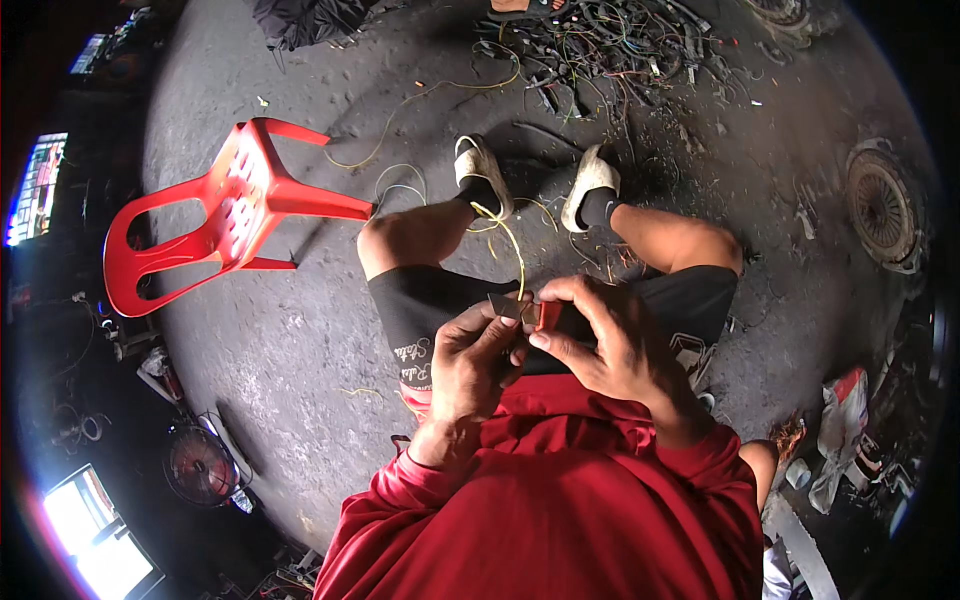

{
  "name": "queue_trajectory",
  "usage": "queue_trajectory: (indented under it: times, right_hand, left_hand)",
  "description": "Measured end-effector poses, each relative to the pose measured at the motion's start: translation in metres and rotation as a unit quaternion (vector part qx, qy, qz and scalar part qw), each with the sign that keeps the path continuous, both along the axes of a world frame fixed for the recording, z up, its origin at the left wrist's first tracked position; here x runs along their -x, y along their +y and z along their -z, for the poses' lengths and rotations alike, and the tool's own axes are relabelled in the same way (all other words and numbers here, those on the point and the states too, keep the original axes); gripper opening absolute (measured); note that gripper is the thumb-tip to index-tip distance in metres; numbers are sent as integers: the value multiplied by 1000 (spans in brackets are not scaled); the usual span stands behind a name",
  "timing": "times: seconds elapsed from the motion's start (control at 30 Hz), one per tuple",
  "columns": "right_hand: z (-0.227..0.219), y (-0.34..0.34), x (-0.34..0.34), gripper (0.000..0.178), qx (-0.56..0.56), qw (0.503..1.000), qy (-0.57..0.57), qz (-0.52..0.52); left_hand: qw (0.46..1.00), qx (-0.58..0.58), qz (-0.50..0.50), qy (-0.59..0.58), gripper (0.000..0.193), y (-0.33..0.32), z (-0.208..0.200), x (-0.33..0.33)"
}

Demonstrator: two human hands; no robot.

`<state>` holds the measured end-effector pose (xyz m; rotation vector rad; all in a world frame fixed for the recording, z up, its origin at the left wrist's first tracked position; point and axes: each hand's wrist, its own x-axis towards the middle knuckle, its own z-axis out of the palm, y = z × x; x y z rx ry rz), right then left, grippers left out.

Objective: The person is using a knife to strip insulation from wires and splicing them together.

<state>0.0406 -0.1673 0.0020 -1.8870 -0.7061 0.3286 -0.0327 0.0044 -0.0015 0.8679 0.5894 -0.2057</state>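
Above my lap, both hands meet at close range. My left hand (pixel 468 365) is closed, with thumb and fingers pinching a thin, dark, flat piece (pixel 505 306). My right hand (pixel 622 345) is closed too, its thumb and forefinger around a small red piece (pixel 547 316) just beside my left fingertips. A yellow wire (pixel 517 245) runs from between the hands toward my feet, where it loops. The fingers hide where the wire ends and whether the dark and red pieces join.
A red plastic chair (pixel 250 195) lies tipped over at the left. Beyond my feet spreads a heap of tangled wires (pixel 610 50). A round metal disc (pixel 882 205) is at the far right, and a fan (pixel 202 466) stands at the lower left. Wire scraps lie on the floor.
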Motion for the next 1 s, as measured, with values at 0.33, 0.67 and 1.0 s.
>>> queue_trajectory:
  times: [0.33, 0.67, 1.0]
  right_hand:
    - [-2, 1, -1, 26, 3, 996, -88, 0]
    - [18, -20, -24, 18, 26, 981, -102, 164]
    - [-9, -2, -2, 27, -45, 993, -105, 4]
  left_hand:
    - [1000, -12, 12, 9, 21, -3, -12, -1]
    - [1000, -3, 6, -21, 23, 1, -18, 5]
    - [999, -21, 1, -34, 22, 2, -19, -1]
